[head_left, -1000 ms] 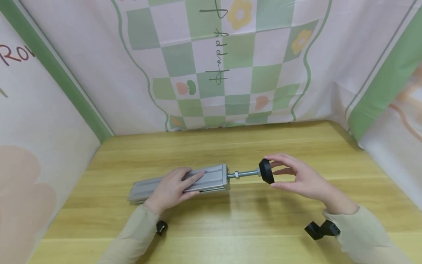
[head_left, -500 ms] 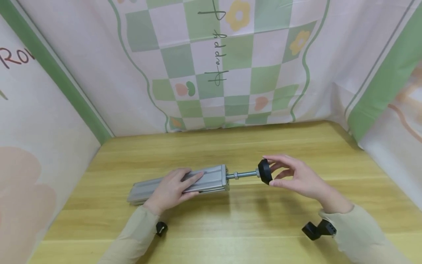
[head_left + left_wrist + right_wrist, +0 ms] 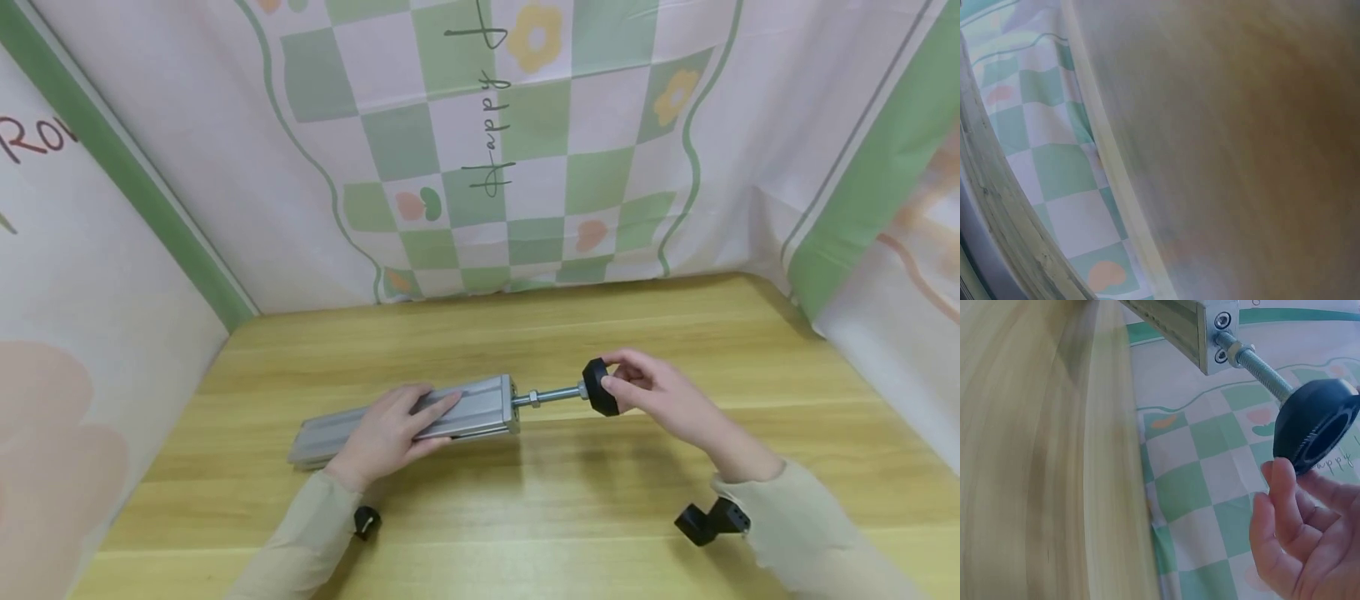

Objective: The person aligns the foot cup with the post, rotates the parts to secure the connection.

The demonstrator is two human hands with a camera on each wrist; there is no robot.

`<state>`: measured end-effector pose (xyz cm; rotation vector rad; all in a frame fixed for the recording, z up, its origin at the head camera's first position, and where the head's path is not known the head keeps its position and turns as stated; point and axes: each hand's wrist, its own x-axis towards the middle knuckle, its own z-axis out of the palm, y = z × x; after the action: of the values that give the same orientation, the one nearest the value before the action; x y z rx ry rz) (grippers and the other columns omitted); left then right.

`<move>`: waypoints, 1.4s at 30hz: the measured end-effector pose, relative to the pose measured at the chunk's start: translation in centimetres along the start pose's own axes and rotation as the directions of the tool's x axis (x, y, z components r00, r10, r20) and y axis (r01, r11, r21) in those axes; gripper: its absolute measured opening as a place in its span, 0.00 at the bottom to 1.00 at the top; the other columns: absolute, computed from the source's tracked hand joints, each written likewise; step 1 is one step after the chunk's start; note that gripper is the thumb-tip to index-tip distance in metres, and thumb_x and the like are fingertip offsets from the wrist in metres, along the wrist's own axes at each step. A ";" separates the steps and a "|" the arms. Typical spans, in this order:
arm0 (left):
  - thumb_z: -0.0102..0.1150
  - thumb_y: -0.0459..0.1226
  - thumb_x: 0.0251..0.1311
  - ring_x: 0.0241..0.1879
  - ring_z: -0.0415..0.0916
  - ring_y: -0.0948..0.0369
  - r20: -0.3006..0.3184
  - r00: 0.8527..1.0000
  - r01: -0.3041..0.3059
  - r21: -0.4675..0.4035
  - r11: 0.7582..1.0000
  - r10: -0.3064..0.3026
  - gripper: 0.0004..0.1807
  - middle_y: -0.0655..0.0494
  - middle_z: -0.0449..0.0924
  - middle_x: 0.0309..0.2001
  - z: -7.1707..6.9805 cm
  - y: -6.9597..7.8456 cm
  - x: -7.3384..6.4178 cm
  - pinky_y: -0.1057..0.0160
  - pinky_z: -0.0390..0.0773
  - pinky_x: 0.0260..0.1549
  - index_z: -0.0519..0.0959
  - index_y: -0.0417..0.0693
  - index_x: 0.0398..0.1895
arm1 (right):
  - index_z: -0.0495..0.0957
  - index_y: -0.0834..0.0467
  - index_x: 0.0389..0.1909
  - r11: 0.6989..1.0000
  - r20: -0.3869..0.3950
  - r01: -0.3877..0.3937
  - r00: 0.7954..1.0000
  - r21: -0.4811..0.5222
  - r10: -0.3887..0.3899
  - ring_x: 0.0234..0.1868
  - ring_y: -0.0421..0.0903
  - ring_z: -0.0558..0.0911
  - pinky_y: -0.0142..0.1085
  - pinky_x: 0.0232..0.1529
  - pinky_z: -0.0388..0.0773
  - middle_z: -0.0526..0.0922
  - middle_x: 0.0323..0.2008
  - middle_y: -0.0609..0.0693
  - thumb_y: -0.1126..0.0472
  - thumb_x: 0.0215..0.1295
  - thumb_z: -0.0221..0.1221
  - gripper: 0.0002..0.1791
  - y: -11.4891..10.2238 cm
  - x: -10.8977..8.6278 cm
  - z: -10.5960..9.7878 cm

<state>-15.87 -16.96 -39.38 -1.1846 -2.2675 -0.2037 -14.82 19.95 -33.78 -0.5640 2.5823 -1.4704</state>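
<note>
A silver aluminium profile (image 3: 476, 407) lies aslant over the table, held by my left hand (image 3: 390, 429). The left fingers spread over its top and the thumb lies along its near side. From the profile's right end plate (image 3: 1215, 337) sticks out a threaded rod (image 3: 555, 395) with a hex nut (image 3: 534, 400) partway along it. At the rod's outer end is a black levelling foot (image 3: 600, 387). My right hand (image 3: 667, 404) pinches this foot, thumb on its near face and fingertips at its upper edge. In the right wrist view, fingertips (image 3: 1282, 464) touch the foot's rim.
The wooden table (image 3: 480, 533) carries the work. Behind it hangs a checked green-and-white cloth (image 3: 472, 242), with more cloth at both sides. Black devices are worn at the left wrist (image 3: 367, 522) and right wrist (image 3: 712, 522).
My right thumb has moved up from the foot's lower edge to its near face, and the right wrist has shifted left. The foot looks slightly turned. My left hand stays on the profile.
</note>
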 end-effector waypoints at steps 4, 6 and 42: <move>0.35 0.59 0.68 0.42 0.78 0.52 -0.010 1.000 -0.003 -0.001 1.000 0.003 0.32 0.44 0.75 0.46 0.1 0.0 0.0 0.54 0.80 0.43 0.74 0.51 0.61 | 0.68 0.70 0.54 1.000 -0.006 -0.019 1.000 -0.016 0.019 0.27 0.40 0.76 0.36 0.33 0.80 0.75 0.29 0.52 0.58 0.72 0.48 0.19 -0.2 0.2 0.2; 0.34 0.59 0.68 0.41 0.78 0.52 -0.016 1.000 -0.005 -0.003 1.000 0.005 0.32 0.44 0.75 0.46 0.1 -0.1 0.0 0.55 0.80 0.42 0.74 0.51 0.61 | 0.69 0.69 0.53 0.999 -0.003 -0.026 1.000 -0.021 0.025 0.26 0.41 0.75 0.36 0.32 0.79 0.75 0.27 0.51 0.57 0.73 0.46 0.19 -0.2 0.3 0.2; 0.54 0.56 0.61 0.43 0.78 0.52 0.012 1.000 -0.008 -0.005 1.000 0.008 0.30 0.44 0.75 0.47 0.1 0.0 0.1 0.54 0.79 0.45 0.74 0.52 0.62 | 0.67 0.61 0.62 0.917 0.053 0.389 0.921 -0.084 -0.386 0.44 0.31 0.77 0.33 0.35 0.83 0.70 0.54 0.33 0.73 0.53 0.65 0.34 1.4 -0.6 -0.7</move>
<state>-15.94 -16.81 -39.44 -1.2007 -2.2734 -0.1992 -14.83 21.35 -34.65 -1.1620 2.6276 -1.4228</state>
